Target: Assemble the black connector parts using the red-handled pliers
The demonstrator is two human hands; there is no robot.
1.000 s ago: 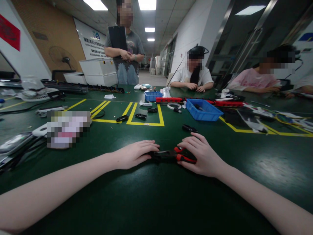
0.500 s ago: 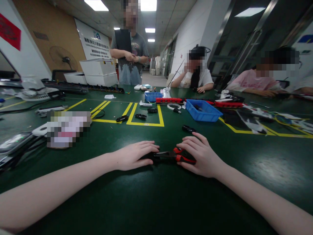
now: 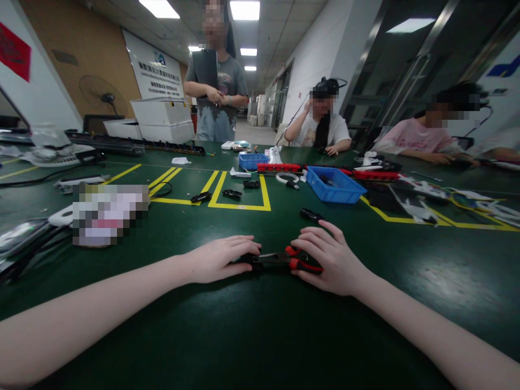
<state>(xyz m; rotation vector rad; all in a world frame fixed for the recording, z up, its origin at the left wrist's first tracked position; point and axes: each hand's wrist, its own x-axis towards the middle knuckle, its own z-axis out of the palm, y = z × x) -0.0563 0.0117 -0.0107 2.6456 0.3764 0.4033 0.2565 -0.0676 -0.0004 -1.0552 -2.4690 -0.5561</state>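
Gripping red-handled pliers [image 3: 298,261], the right hand [image 3: 331,260] curls partly closed; the left hand [image 3: 223,259] curls around a small black part [image 3: 248,259] at their tips, above the green surface [image 3: 260,330].

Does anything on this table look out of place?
One black part lies across a yellow tape line, whereas two similar ones sit inside the taped outline, so it looks slightly askew. No spill shows.

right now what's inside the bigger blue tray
A few small dark pieces show inside the blue tray. Its near wall covers part of the bottom, so anything lying close behind that can't be seen.
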